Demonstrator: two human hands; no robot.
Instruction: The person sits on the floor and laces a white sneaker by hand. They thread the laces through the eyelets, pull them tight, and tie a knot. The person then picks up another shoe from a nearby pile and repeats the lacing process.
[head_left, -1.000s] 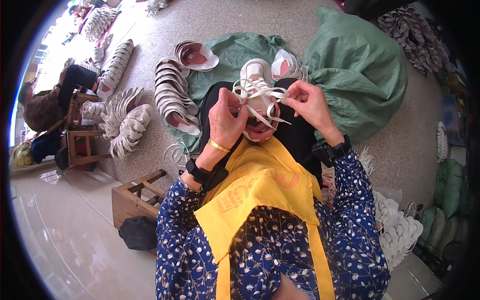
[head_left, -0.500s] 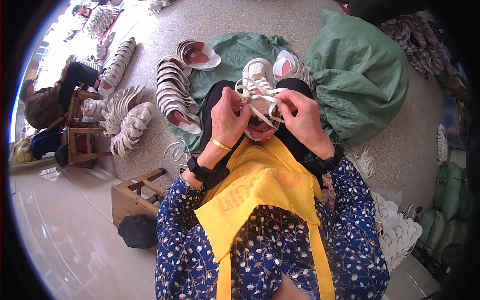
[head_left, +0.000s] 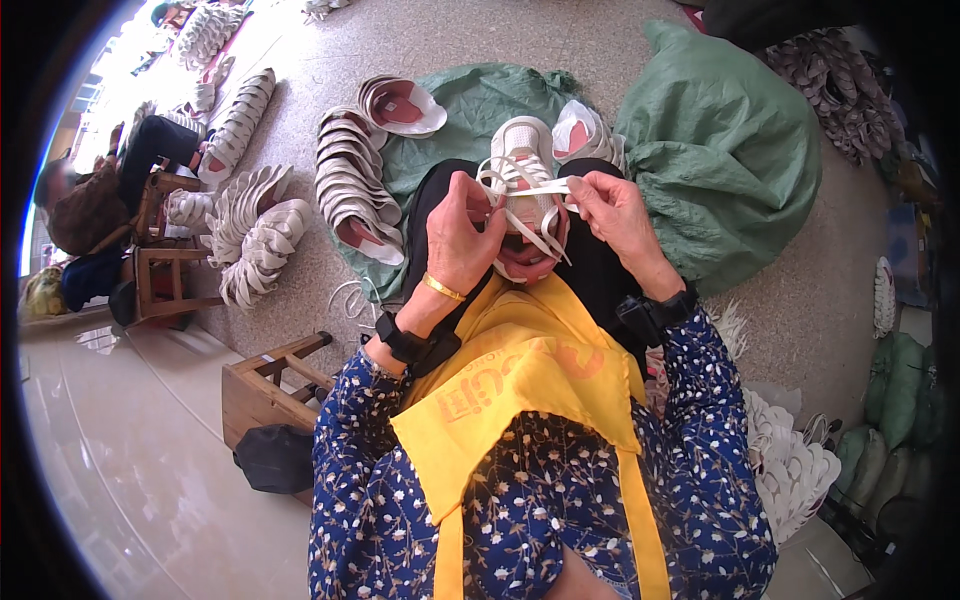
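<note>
Sneaker [head_left: 527, 195], white with a pinkish lining, lies on the person's lap between both hands, toe pointing away. The left hand [head_left: 462, 232] is closed on the near side of the shoe and pinches one end of the flat white lace [head_left: 530, 190]; the right hand [head_left: 618, 212] pinches the other end, with the lace stretched taut across the eyelets between them. To do this well, I judge both ends should be kept evenly taut and flat, with no twist, while the shoe is steadied against the lap. Just beyond the grip a second sneaker [head_left: 582, 132] rests on a spread green plastic sack [head_left: 470, 100]. Right of the grip a full green sack [head_left: 725, 165] bulges, its contents hidden. Left of the grip stand nested rows of white shoe uppers [head_left: 350, 185], and nearer, a wooden stool [head_left: 262, 385].
</note>
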